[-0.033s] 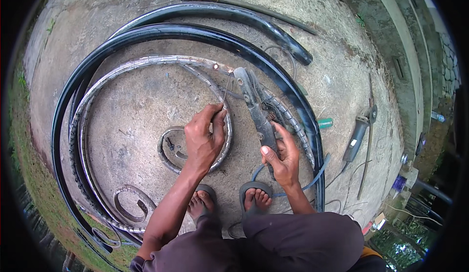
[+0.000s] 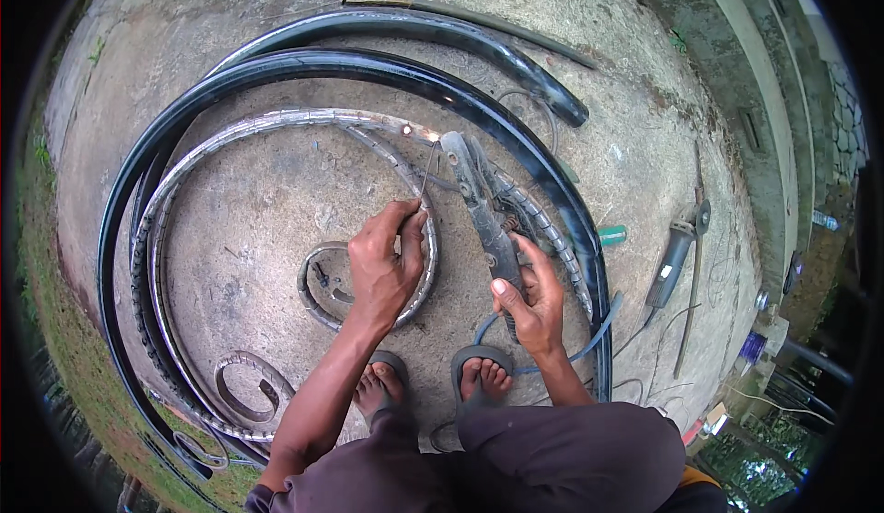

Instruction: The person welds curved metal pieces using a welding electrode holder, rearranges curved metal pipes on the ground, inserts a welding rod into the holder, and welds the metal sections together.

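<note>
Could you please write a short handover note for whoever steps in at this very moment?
Left hand: pinching a thin rod, its tip near the glowing spot on the metal rim.
Right hand: grip shut on the large pliers, whose head lies on the rim.
Around: black tyre encircles the rim on the concrete floor; angle grinder lies to the right; both feet in sandals.
Done: cannot tell.
Left: cannot tell.

No packages, labels, signs or screens

Only bare concrete ground, metal pieces, tools and cables lie in view here.
</note>
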Demonstrator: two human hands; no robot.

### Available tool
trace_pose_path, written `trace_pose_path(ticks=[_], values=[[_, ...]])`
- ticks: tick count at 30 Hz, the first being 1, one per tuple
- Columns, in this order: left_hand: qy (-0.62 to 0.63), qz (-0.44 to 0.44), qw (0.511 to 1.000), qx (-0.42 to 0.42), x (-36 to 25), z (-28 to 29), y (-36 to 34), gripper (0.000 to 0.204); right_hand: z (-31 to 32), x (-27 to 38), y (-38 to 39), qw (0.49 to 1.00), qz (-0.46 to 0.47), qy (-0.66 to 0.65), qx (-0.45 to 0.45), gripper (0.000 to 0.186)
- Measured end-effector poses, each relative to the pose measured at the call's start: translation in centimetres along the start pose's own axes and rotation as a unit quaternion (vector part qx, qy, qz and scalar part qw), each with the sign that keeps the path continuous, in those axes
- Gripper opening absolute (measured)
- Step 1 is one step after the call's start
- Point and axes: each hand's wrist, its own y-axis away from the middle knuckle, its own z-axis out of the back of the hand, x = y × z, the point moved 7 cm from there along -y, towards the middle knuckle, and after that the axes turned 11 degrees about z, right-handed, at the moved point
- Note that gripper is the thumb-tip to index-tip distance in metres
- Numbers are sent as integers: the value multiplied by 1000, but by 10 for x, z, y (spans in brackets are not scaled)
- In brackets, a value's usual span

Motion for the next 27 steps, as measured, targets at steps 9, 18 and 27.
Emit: trace_pose_path(ticks=[9,18,27], values=[[7,33,999,19,2,-2,-2,15,2,0,0,1000,-12,2,2,65],[-35,20,999,15,-4,7,-3,16,0,0,4,1000,8,-11,-3,65],[106,89,988,67,-13,-11,25,12,31,-3,26,999,12,-26,-37,65]])
